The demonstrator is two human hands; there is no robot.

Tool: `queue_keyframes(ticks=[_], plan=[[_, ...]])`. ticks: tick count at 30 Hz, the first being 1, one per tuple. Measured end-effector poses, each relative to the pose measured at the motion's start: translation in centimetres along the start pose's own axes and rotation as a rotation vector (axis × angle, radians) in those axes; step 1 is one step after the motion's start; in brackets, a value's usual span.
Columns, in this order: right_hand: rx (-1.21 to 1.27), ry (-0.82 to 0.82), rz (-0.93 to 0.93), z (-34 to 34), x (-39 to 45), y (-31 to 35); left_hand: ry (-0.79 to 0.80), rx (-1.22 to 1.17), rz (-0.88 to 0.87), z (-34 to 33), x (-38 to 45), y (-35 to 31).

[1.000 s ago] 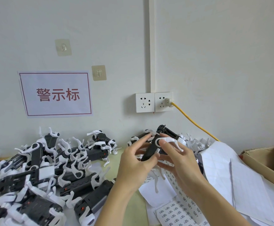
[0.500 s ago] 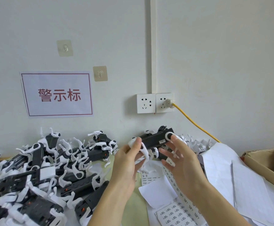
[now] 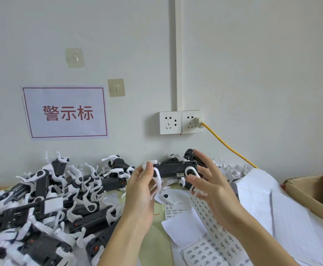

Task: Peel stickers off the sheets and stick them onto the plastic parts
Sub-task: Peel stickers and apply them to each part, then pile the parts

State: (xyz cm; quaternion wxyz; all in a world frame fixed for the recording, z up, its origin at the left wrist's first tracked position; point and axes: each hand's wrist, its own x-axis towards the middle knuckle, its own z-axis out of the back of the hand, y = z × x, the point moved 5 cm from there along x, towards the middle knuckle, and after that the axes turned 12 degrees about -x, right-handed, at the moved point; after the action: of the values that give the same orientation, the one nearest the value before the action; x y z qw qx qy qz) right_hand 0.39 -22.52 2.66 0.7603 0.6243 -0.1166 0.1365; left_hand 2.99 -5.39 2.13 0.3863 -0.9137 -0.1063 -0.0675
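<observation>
A black plastic part with white clips is held level above the table, near the wall. A small white sticker sits on its front face. My left hand grips the part's left end, thumb up by a white clip. At the part's right end is my right hand, its fingers straight and spread behind the part and its thumb under the round white clip. Sticker sheets printed with small labels lie on the table below my right forearm.
A big pile of black and white parts fills the table's left side. Blank white backing sheets spread to the right, next to an open cardboard box. A yellow cable runs from the wall socket.
The part has turned from standing tilted to lying level. My hands have moved apart to its two ends, and my right hand's fingers have opened out.
</observation>
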Motion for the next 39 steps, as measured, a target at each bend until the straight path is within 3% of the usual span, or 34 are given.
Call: queue_keyframes(ticks=[2, 7, 17, 20, 23, 26, 28, 31, 33, 36, 39], plan=[[-0.083, 0.004, 0.043, 0.1, 0.0, 0.2, -0.004, 0.056, 0.013, -0.1, -0.1, -0.1], [-0.017, -0.030, 0.028, 0.6, 0.4, -0.4, -0.025, 0.023, 0.085, -0.1, -0.3, 0.1], [0.014, 0.097, -0.050, 2.2, 0.6, -1.0, -0.041, 0.163, 0.124, -0.2, -1.0, 0.4], [0.049, 0.097, -0.172, 3.2, 0.3, -1.4, -0.009, 0.485, 0.130, 0.1, -1.2, 0.2], [0.066, 0.056, -0.359, 4.9, 0.0, -2.8, -0.055, 0.734, 0.028, 0.4, -1.2, 0.2], [0.176, -0.126, -0.478, 8.4, -0.4, -3.3, -0.068, 0.801, -0.055, 0.0, -1.0, 0.3], [0.482, -0.426, -0.445, 11.8, -0.8, -3.2, -0.062, 0.818, -0.065, -0.1, -0.6, 0.7], [0.990, -0.866, -0.091, 17.0, -1.7, -2.6, -0.068, 0.847, -0.054, 0.2, -0.2, 1.7], [1.089, -0.958, 0.026, 19.2, -2.2, -2.5, -0.058, 0.871, -0.037, 0.4, 0.0, 2.4], [0.804, -0.915, -0.175, 19.1, -1.7, -3.3, -0.025, 0.935, -0.026, 0.1, 0.0, 3.0], [0.367, -0.701, -0.287, 16.0, -0.5, -3.1, 0.039, 1.031, 0.001, -0.7, 0.1, 3.3]])
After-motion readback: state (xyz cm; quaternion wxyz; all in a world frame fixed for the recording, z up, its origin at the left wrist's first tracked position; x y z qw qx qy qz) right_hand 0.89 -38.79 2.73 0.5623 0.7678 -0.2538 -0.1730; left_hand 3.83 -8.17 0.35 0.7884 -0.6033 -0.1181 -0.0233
